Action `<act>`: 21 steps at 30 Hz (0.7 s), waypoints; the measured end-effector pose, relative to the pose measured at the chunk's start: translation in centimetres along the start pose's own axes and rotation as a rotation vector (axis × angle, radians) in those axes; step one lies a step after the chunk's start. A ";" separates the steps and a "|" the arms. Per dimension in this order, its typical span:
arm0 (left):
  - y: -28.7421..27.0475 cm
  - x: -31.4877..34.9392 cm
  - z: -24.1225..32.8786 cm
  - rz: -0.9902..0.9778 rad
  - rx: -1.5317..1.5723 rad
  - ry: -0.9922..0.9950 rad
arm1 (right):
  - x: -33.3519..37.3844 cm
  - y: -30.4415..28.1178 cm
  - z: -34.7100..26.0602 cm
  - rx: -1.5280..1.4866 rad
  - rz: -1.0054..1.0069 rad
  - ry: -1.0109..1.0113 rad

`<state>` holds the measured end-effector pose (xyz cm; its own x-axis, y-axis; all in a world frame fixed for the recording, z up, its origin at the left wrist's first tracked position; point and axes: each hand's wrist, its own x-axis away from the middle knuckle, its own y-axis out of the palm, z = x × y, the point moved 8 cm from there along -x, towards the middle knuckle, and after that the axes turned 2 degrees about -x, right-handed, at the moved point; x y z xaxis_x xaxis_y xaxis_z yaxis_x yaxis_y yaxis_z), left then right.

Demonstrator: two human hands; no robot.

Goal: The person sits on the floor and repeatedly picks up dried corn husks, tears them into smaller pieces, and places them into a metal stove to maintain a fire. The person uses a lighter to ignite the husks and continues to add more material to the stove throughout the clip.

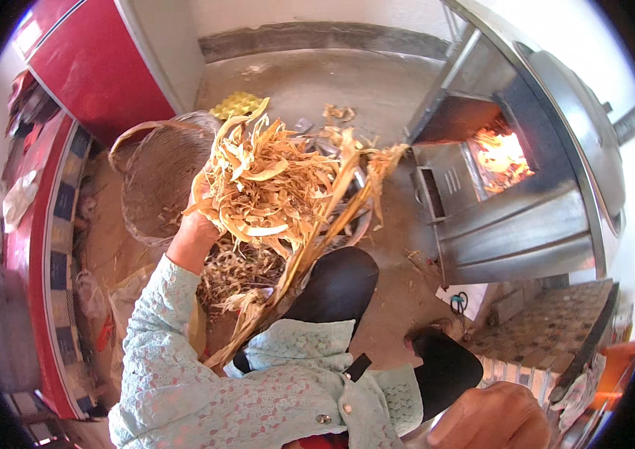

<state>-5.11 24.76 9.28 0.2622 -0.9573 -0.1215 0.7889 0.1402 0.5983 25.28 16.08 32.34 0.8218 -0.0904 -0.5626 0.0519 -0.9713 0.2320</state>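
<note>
My left hand (196, 228) is closed at the left side of a big bundle of dried plant husks (280, 183). Its fingers are mostly hidden by the curled, yellow-brown strips. A long dry stalk (316, 251) slants from the bundle down toward my lap. At the lower right, the back of my right hand (491, 417) shows close to my knee, cut by the picture's edge; its fingers are hidden. To the right of the bundle stands a metal stove (516, 232) with its firebox door open and a fire (503, 159) burning inside.
A wicker basket (156, 183) with a handle stands left of the bundle. More dry scraps (239, 269) lie below it. A red cabinet (93, 60) rises at the back left. Scissors (459, 302) lie on the floor near the stove, beside a tiled ledge (542, 322).
</note>
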 end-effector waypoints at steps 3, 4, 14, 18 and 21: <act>2.7 -1.7 -2.3 -0.067 0.018 -0.051 | 1.4 0.1 -1.0 0.021 0.008 0.023; 3.5 -2.3 -3.0 -0.087 0.021 -0.065 | 1.9 -0.1 -1.2 0.028 0.011 0.036; 10.3 -5.7 -12.0 -0.250 0.130 -0.132 | 20.0 -3.5 -3.7 1.194 1.016 0.331; 14.3 -8.0 -15.5 -0.210 0.366 -0.342 | 29.5 -2.2 -1.5 1.439 1.158 0.955; 16.9 -8.4 -17.6 -0.283 0.555 -0.467 | 34.1 -1.1 0.6 1.599 1.067 1.183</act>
<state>15.80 39.66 6.54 -0.2660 -0.9623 -0.0563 0.3647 -0.1545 0.9182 52.93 13.95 12.38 0.1231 -0.9924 0.0086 -0.3520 -0.0517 -0.9346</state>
